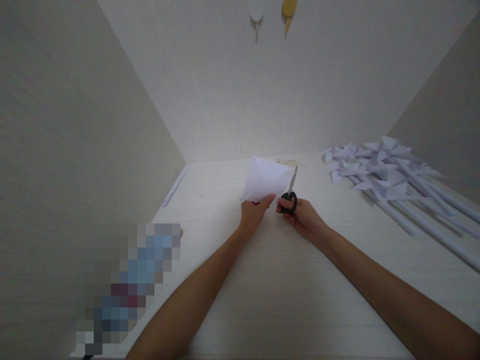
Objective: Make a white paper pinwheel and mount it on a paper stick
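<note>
the left hand [254,212] pinches the near edge of a folded white paper [264,180], thumb on top and fingers under it, so the hand is closed on the sheet. the paper rises from that grip and fans out toward the far side, lifted off the table [270,290], its pointed right corner reaching toward the scissors [291,192].

the right hand [304,216] sits just to the right of the left hand, close beside it but not touching. its fingers are through the black loops of the scissors and curled around them, clamped on the handles. the blades point up and away, toward the far wall, and their tip meets the right edge of the paper; whether the blades are parted or together cannot be told, they are too small and thin here.

both forearms stretch from the near edge toward the middle of the pale table.

at the far right of the table lies a heap of paper pinwheels [378,167] on long rolled paper sticks, well apart from both hands. at the far left, along the side wall, a narrow paper strip [175,186] lies flat. high on the far wall hang a white object [256,12] and a yellow object [288,11], side by side.
</note>
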{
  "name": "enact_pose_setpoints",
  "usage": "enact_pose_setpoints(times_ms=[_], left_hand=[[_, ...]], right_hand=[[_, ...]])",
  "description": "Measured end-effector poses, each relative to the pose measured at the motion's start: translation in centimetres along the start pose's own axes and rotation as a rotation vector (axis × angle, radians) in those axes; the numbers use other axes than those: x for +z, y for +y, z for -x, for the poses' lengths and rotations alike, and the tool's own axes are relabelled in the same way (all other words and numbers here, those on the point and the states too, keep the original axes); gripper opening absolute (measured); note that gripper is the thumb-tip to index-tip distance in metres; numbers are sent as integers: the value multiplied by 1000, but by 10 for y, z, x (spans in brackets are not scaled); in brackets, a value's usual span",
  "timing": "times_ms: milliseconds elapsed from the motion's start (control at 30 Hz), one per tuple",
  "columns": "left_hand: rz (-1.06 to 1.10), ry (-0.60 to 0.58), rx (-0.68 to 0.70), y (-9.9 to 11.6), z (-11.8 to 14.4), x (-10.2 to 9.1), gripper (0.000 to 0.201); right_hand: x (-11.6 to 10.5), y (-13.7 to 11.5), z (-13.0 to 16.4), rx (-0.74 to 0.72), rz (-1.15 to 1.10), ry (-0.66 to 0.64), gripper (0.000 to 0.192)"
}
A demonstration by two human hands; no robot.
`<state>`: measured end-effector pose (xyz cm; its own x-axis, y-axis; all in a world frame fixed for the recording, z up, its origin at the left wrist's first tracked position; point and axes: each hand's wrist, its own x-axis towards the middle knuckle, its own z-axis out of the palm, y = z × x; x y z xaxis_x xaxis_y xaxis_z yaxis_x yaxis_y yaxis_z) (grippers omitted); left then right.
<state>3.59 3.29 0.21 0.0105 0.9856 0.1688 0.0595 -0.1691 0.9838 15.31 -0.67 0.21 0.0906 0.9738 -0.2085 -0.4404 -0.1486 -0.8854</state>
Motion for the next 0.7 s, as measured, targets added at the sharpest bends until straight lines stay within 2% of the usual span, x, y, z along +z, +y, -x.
enact_pose_setpoints(times_ms=[200,467,700], left_hand=[[-36,26,6,-2,1,1,22],[88,18,22,2,3,2,15],[29,1,59,-1,3,2,15]], right_hand=[[1,-2,2,9,16,3,26],[-1,4,-1,-35,133,0,23],[1,3,2,-71,89,24,21]])
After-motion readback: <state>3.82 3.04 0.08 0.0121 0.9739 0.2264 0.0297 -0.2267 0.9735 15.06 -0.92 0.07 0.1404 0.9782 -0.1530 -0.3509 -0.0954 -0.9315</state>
